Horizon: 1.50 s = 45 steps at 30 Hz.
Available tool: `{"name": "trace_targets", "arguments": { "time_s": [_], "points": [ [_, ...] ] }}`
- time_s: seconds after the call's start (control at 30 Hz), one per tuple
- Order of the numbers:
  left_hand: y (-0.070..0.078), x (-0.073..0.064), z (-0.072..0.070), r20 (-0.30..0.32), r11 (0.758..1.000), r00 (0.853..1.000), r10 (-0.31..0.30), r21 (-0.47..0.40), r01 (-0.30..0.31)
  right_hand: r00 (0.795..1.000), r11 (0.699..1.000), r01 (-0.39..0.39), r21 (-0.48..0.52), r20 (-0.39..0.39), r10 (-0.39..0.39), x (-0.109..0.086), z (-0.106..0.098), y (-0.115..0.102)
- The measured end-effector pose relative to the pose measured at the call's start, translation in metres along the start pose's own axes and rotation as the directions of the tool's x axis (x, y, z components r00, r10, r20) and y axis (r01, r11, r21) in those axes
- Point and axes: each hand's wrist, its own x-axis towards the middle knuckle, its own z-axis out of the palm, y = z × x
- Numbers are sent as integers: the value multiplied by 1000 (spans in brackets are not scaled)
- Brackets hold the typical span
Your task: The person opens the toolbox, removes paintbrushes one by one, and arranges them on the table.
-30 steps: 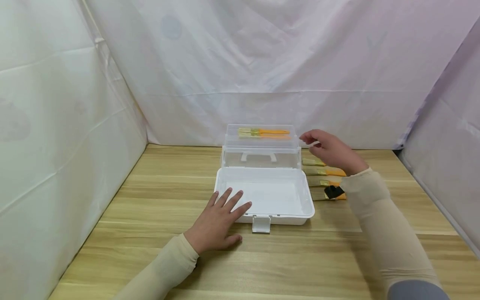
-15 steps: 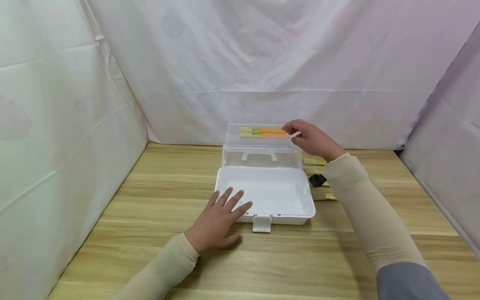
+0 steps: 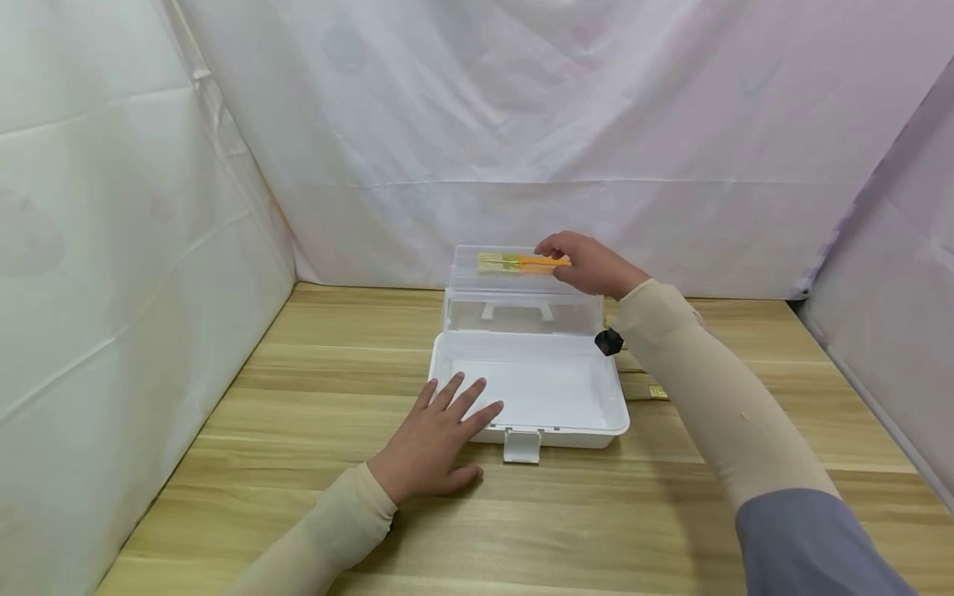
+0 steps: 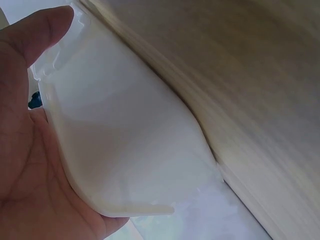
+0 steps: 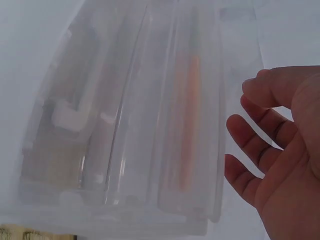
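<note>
A white plastic box (image 3: 544, 393) stands unfolded on the wooden table. My left hand (image 3: 426, 447) rests with spread fingers on its front left rim; the left wrist view shows the palm against the white wall (image 4: 115, 120). Behind the box rises a clear raised section (image 3: 468, 285) holding paintbrushes (image 3: 514, 263) with pale bristles and orange handles. Over the handle end hovers my right hand (image 3: 596, 266), fingers loosely bent. In the right wrist view nothing lies between its fingers (image 5: 245, 132), beside the clear edge; an orange handle (image 5: 193, 115) shows blurred through the plastic.
More paintbrushes lie on the table right of the box, one brush (image 3: 647, 391) partly visible, the others mostly behind my right forearm (image 3: 715, 389). A white latch (image 3: 522, 445) hangs at the box front. White cloth (image 3: 522, 124) encloses the back and sides.
My right hand has moved left, from beside the clear section to over the brush handles; its forearm now covers most of the table brushes. The left hand has stayed put.
</note>
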Motion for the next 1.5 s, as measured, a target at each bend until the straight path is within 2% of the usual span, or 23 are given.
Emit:
{"name": "trace_targets", "arguments": {
  "time_s": [0.27,0.57,0.73,1.1,1.5],
  "points": [
    [3,1,-1,8,1000,1000,3,1,-3,999,997,-35,-65,30,37,13,9,8],
    [3,2,-1,13,1000,1000,-4,5,4,995,994,-93,-65,40,96,17,16,12],
    [3,2,-2,4,1000,1000,-4,-9,4,994,992,-96,-78,47,100,18,15,10],
    [5,2,-2,3,1000,1000,-3,-16,3,993,980,-85,-181,64,98,24,20,9],
    [5,2,0,2,1000,1000,-6,-10,6,994,978,-80,-195,60,93,25,21,10]
  ]
}}
